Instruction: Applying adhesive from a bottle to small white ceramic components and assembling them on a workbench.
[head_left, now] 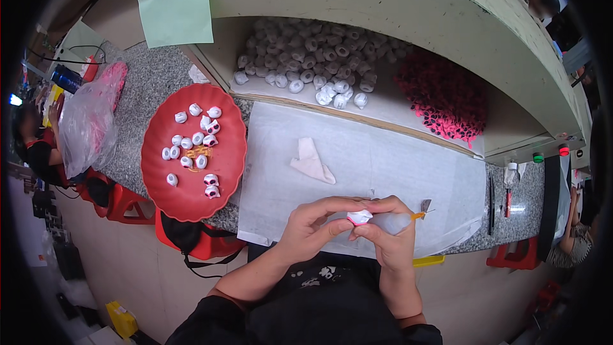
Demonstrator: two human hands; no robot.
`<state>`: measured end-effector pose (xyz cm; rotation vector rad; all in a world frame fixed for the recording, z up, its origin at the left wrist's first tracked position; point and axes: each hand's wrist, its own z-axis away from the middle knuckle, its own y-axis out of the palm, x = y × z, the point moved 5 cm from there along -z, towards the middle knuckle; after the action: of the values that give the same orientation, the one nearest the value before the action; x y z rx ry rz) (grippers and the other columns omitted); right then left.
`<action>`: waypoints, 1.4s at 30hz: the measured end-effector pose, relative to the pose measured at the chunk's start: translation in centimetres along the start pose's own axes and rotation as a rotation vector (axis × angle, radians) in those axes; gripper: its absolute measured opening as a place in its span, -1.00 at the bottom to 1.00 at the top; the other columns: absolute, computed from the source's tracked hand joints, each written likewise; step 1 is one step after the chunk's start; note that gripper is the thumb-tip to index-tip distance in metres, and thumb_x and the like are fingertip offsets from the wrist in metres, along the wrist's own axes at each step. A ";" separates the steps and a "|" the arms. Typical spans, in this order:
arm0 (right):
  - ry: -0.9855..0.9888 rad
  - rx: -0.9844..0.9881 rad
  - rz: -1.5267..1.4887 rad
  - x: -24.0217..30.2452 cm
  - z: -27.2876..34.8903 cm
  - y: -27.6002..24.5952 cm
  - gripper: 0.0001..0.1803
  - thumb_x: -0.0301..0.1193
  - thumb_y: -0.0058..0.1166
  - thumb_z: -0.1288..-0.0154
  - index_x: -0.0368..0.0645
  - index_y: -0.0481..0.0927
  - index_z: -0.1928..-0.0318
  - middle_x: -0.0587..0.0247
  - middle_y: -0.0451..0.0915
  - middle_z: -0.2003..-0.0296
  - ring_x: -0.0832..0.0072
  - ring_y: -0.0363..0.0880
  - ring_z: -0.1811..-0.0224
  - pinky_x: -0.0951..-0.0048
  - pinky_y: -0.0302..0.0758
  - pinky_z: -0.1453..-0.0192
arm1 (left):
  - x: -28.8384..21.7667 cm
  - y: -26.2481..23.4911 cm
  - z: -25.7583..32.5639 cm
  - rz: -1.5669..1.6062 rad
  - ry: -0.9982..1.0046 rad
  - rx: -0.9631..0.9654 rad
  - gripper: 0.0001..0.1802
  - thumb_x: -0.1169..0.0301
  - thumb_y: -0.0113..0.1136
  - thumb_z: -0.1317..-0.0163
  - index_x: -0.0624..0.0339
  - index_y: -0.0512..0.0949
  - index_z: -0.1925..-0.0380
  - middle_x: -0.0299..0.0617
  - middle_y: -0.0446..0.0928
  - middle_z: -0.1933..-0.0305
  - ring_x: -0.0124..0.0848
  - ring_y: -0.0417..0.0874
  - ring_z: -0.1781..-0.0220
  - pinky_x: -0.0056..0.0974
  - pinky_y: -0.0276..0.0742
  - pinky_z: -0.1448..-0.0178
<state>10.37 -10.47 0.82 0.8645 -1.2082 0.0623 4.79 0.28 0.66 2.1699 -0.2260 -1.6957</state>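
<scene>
Right at the near edge of the white paper sheet (383,166), a small white piece with a pink rim (359,217) is pinched between the fingertips of both hands. The left hand (313,227) curls its thumb and forefinger onto the piece from the left side, while the right hand (389,236) closes on it from the right and also grasps a translucent squeeze bottle with an orange nozzle (399,220), the nozzle pointing away to the right. Beyond the hands, near the middle of the sheet, lies a folded white cloth scrap (311,161). To the left of the sheet, touching its edge, sits a red oval tray (220,179) scattered with small white pieces, some edged in pink (195,144). Behind the far edge of the sheet, under a pale green shelf (447,6), a heap of plain white pieces (306,57) lies to the left and a pile of pink-and-black parts (444,99) to the right. Further left of the tray, a crumpled clear plastic bag (89,121) rests on the speckled granite counter (150,89). A green paper note (175,9) hangs from the left end of the shelf.
</scene>
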 end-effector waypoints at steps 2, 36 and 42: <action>-0.006 0.018 0.013 -0.1 0.0 -0.1 -0.77 -0.69 0.07 0.08 -0.35 0.44 0.32 0.03 0.48 0.31 0.49 0.48 0.41 0.54 0.47 0.40 | 0.0 0.1 0.1 -0.014 -0.017 0.015 -0.75 0.56 -0.02 -0.10 0.39 0.35 0.18 0.06 0.42 0.16 -0.31 0.45 0.10 -0.30 0.40 0.09; -0.255 -0.012 0.933 -2.4 -6.2 4.5 -0.76 -0.58 0.05 0.05 -0.24 0.46 0.27 0.34 0.45 0.50 0.64 0.41 0.49 0.68 0.32 0.57 | -1.1 -6.6 3.3 0.179 0.122 -0.608 -0.71 0.51 0.05 -0.06 0.26 0.32 0.18 -0.05 0.43 0.14 -0.36 0.43 0.06 -0.32 0.27 -0.05; -0.073 0.003 0.519 -3.5 -4.2 6.2 -0.78 -0.61 0.04 0.04 -0.30 0.43 0.29 0.31 0.45 0.47 0.71 0.34 0.51 0.73 0.29 0.54 | 0.6 -6.0 3.1 0.335 0.181 -0.551 -0.72 0.49 0.09 -0.04 0.29 0.33 0.22 -0.11 0.42 0.17 -0.44 0.44 0.13 -0.38 0.32 0.02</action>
<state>9.41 -2.28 0.93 0.5402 -1.4771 0.4548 1.34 4.99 -2.83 1.7418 -0.0559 -1.1928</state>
